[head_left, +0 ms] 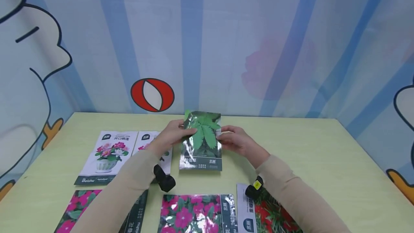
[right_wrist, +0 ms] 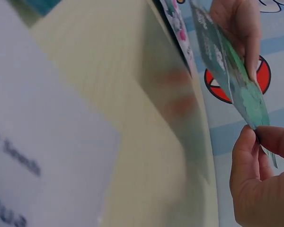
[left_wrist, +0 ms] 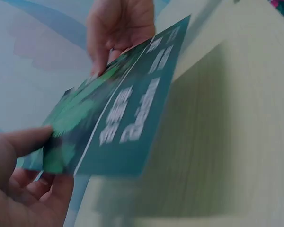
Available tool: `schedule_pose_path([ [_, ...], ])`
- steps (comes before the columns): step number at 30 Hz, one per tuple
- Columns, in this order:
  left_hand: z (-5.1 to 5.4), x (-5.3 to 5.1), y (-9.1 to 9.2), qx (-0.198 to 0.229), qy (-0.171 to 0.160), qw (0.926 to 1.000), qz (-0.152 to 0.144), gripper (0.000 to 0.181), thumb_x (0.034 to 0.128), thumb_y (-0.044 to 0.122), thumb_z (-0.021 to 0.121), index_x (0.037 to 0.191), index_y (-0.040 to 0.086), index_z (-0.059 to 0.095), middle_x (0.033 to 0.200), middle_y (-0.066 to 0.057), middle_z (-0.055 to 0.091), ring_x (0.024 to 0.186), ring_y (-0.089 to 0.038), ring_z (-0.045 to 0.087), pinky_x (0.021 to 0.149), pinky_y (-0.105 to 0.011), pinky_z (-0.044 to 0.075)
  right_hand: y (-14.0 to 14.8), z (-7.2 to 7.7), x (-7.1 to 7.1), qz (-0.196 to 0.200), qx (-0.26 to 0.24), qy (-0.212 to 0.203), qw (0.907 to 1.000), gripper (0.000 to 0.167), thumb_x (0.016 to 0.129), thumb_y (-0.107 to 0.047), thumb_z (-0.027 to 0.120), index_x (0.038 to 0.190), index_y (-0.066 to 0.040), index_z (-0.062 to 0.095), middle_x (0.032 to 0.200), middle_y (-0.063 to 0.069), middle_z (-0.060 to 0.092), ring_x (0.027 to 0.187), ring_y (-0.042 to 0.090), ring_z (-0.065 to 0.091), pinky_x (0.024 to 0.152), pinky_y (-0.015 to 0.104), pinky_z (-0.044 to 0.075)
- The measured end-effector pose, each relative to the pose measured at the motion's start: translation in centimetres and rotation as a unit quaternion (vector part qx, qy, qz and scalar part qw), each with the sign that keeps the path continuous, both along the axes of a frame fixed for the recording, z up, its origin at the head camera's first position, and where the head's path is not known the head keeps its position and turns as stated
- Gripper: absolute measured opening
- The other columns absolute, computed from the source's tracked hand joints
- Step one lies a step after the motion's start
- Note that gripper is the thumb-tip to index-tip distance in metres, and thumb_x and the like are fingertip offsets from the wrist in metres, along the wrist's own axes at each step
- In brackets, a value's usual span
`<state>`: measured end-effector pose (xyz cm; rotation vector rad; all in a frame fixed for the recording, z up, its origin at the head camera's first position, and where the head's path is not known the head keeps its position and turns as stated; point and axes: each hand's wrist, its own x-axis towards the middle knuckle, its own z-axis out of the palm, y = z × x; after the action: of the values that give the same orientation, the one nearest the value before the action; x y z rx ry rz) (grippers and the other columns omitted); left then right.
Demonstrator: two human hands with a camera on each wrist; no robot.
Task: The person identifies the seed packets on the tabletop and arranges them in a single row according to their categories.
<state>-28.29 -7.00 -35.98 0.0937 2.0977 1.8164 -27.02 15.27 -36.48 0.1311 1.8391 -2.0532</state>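
Observation:
Both hands hold a seed packet (head_left: 203,136) with a green leaf picture and a dark printed lower band, raised above the table near its back edge. My left hand (head_left: 171,134) grips its left side, thumb on the front and fingers behind. At the opposite side my right hand (head_left: 237,141) pinches the edge between thumb and fingers. In the left wrist view the packet (left_wrist: 109,109) appears tilted, its shadow falling on the tabletop. The right wrist view shows the packet (right_wrist: 241,85) nearly edge-on, with the right fingertips on its margin.
On the pale table (head_left: 307,161), two white flower-pot packets (head_left: 111,154) lie at left, one partly behind the left arm. Along the front are magenta-flower packets (head_left: 191,211) and a red-flower packet (head_left: 268,211) partly under the right arm. A printed curtain (head_left: 220,46) stands behind.

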Motion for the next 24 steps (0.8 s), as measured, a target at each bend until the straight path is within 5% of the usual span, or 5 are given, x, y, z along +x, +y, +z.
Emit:
schedule_pose_path([
  [4,0.3,-0.1,-1.1,-0.064,0.016,0.9978,0.0,0.057,0.0895,0.019,0.063,0.138,0.003,0.037,0.13,-0.021,0.049,0.115,-0.034,0.052,0.098,-0.05,0.039,-0.7,-0.5,0.1,0.01,0.01,-0.007,0.9999,0.018,0.085,0.008,0.056,0.099,-0.001,0.05,0.07,0.004,0.061,0.059,0.011,0.058,0.051,0.02,0.049],
  [8,0.0,-0.4,-1.7,-0.104,0.029,0.994,0.016,0.036,0.0916,0.017,0.06,0.121,0.001,0.046,0.099,-0.014,0.061,0.087,-0.023,0.06,0.086,-0.042,0.047,-1.3,-1.3,0.1,0.013,0.042,-0.005,0.999,0.022,0.083,0.009,0.058,0.103,0.003,0.051,0.069,0.005,0.062,0.059,0.011,0.059,0.051,0.019,0.05],
  [11,-0.4,-0.6,-2.1,-0.146,0.04,0.9884,0.015,0.027,0.091,0.014,0.06,0.11,0.0,0.048,0.077,-0.007,0.057,0.066,-0.014,0.053,0.069,-0.03,0.049,-1.8,-1.8,0.2,0.013,0.077,-0.001,0.9969,0.027,0.082,0.009,0.06,0.107,0.004,0.051,0.07,0.005,0.062,0.058,0.011,0.058,0.05,0.02,0.049],
  [18,-1.1,-0.5,-2.7,-0.202,0.071,0.9767,-0.014,0.032,0.0892,0.016,0.063,0.112,-0.003,0.049,0.069,-0.005,0.053,0.061,-0.015,0.049,0.058,-0.029,0.042,-2.6,-1.9,0.5,0.013,0.197,0.038,0.9796,0.031,0.08,0.005,0.066,0.108,0.002,0.054,0.077,0.008,0.06,0.05,0.012,0.05,0.047,0.021,0.047],
  [24,-1.2,-0.4,-2.5,-0.25,0.098,0.9633,-0.001,0.042,0.0867,0.015,0.065,0.118,-0.007,0.049,0.076,-0.008,0.053,0.067,-0.017,0.048,0.058,-0.029,0.042,-3.0,-1.7,0.7,0.021,0.235,0.045,0.9707,0.041,0.078,0.006,0.068,0.116,0.003,0.052,0.071,0.009,0.057,0.046,0.013,0.051,0.048,0.023,0.049],
])
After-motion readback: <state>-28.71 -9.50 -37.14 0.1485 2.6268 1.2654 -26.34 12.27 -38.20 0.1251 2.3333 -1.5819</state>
